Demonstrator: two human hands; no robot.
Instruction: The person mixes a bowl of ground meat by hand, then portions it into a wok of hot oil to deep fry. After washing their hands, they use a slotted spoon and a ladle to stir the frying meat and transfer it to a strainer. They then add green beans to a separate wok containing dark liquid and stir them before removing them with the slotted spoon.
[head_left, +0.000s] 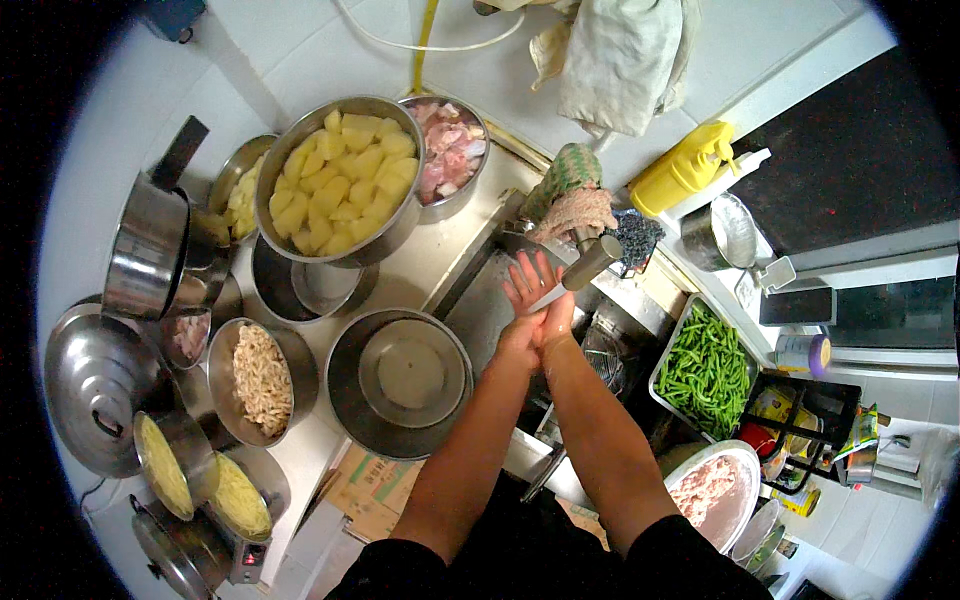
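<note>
My left hand (519, 336) and my right hand (558, 315) meet wet and overlapping beneath the metal faucet (594, 262). A white stream of water (546, 298) runs from its spout onto them. Spread fingers reach past the stream, palm up; the overlap hides which hand they belong to. No object shows in either hand. Below them is the stainless steel sink (484, 289), partly covered by my forearms. Cloths (574, 202), one green checked and one pinkish, hang behind the faucet, and a dark scouring pad (636, 234) rests beside it.
Left of the sink stand a large steel pot (341, 397), a bowl of cut potatoes (345, 184), a bowl of raw meat (450, 154) and several other pots. On the right are a tray of green beans (705, 367), a tub of minced meat (709, 495) and a yellow bottle (679, 166).
</note>
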